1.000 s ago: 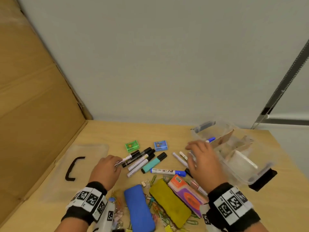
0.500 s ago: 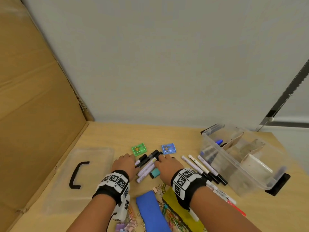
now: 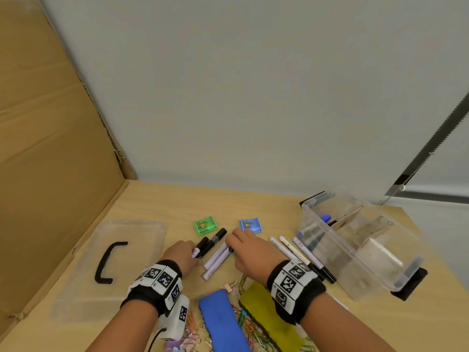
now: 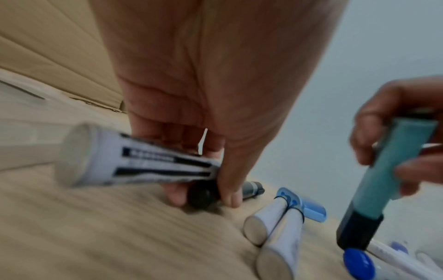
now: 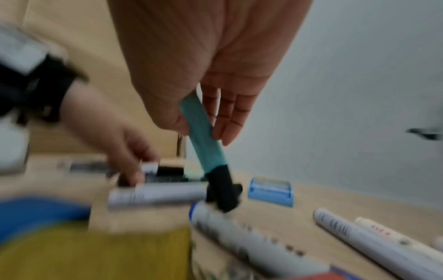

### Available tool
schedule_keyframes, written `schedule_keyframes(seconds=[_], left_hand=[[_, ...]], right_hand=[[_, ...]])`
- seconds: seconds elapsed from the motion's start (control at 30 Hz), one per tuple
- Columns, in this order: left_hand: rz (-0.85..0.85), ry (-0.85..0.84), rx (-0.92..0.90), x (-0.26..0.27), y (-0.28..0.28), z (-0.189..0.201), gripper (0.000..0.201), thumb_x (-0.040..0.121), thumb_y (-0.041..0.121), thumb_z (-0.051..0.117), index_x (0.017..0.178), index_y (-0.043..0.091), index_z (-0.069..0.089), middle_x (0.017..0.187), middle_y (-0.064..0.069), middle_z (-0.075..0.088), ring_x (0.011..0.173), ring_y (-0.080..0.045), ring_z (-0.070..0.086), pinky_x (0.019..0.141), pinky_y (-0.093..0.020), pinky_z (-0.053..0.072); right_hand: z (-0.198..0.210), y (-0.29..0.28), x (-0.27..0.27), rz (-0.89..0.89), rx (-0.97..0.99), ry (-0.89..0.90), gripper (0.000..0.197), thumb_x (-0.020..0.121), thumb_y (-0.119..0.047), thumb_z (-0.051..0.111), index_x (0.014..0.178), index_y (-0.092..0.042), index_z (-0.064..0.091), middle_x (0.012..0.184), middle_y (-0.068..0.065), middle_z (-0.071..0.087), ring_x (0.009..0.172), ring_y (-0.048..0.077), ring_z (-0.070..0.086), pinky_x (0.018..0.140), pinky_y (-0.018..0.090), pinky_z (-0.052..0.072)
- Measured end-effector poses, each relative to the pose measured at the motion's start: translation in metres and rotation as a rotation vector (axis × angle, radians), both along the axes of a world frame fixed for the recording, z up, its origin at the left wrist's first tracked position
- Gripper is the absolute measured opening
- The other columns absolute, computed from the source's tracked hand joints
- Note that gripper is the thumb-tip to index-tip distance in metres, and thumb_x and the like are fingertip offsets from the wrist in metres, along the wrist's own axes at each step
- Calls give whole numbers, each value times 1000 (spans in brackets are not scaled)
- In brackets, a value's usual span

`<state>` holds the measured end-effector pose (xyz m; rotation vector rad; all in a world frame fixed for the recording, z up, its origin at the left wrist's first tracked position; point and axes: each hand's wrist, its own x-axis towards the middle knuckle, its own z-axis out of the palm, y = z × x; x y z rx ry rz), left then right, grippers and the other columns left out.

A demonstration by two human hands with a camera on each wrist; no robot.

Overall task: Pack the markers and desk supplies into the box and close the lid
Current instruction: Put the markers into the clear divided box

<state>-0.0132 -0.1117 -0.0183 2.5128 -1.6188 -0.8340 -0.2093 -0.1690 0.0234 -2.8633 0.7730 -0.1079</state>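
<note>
At mid-desk: left hand (image 4: 191,106) gripping black markers (image 3: 206,243), right hand (image 5: 203,75) pinching teal marker (image 5: 203,136), gathered for the box (image 3: 355,250).

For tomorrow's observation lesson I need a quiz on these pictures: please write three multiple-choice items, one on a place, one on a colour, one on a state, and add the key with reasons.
1. Where does the clear lid lie?
A. On the box
B. On the table, left of the hands
C. Inside the box

2. What colour is the barrel of the highlighter that the right hand holds?
A. Teal
B. Red
C. Yellow

3. In what state is the clear box?
A. Closed
B. Upside down
C. Open, with items inside

Key: 1 B, the head view shows the lid flat on the table beside the left hand. 2 A, both wrist views show a teal barrel with a black cap. 3 C, the box stands without a lid, with a blue-capped marker inside.
</note>
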Motion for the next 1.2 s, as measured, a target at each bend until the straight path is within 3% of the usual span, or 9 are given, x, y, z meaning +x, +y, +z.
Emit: schedule_keyframes(seconds=[0.17, 0.3, 0.4, 0.57, 0.73, 0.87, 0.97, 1.07, 1.2], left_hand=[[35, 73, -51, 4, 10, 4, 16, 96, 26, 47, 100, 12, 54, 99, -7, 61, 89, -21, 56, 72, -25, 39], [58, 70, -122, 7, 15, 8, 14, 99, 22, 41, 89, 15, 47, 82, 0, 53, 81, -18, 52, 66, -25, 35], [60, 65, -157, 4, 17, 13, 13, 99, 21, 40, 89, 16, 45, 80, 1, 51, 78, -18, 52, 65, -26, 35], [49, 58, -174, 0, 20, 17, 13, 99, 24, 39, 92, 16, 46, 90, -3, 56, 80, -18, 53, 67, -27, 37], [21, 55, -194, -2, 26, 23, 14, 99, 27, 39, 95, 17, 49, 93, -3, 57, 81, -18, 55, 68, -27, 38], [8, 124, -247, -3, 32, 30, 18, 98, 26, 39, 83, 21, 47, 81, 1, 53, 77, -19, 56, 61, -27, 36], [-27, 242, -293, -16, 33, 42, 16, 99, 26, 39, 86, 21, 48, 84, 1, 56, 80, -18, 58, 59, -23, 37], [-92, 355, -343, -43, 27, 58, 17, 100, 27, 39, 104, 17, 52, 102, -2, 60, 81, -19, 61, 71, -31, 45], [-213, 421, -375, -82, 14, 70, 16, 100, 29, 39, 96, 21, 52, 86, 2, 55, 64, -11, 51, 70, -32, 45]], right_hand=[[47, -8, -50, -190, 98, -493, 12, 90, -10, 51, 99, -18, 54, 102, -6, 48, 85, 8, 54, 77, 23, 50], [82, -34, -94, -512, -145, -746, 12, 89, -4, 55, 99, -10, 56, 105, -3, 46, 84, 9, 55, 79, 18, 48], [84, -62, -120, -799, -186, -654, 15, 91, -4, 50, 105, -4, 56, 111, 5, 45, 83, 18, 53, 76, 28, 47], [70, -113, -121, -1074, 72, -104, 29, 89, -1, 45, 115, 0, 57, 125, 18, 50, 105, 35, 57, 88, 39, 47], [80, -119, -105, -934, 256, 169, 38, 98, -11, 40, 134, -5, 49, 141, 15, 48, 127, 30, 48, 103, 35, 41], [78, -112, -124, -986, 217, -224, 37, 93, -3, 36, 121, -10, 60, 123, 16, 60, 105, 32, 59, 89, 36, 48], [71, -92, -133, -920, 115, -553, 32, 93, -6, 38, 114, -14, 60, 114, 8, 64, 81, 21, 60, 79, 34, 50], [63, -60, -125, -683, -49, -579, 26, 93, -12, 44, 114, -19, 57, 116, -2, 57, 75, 5, 57, 74, 26, 52], [45, -21, -98, -229, -248, -306, 36, 90, -20, 55, 125, -25, 50, 132, -7, 50, 94, 7, 61, 73, 24, 56]])
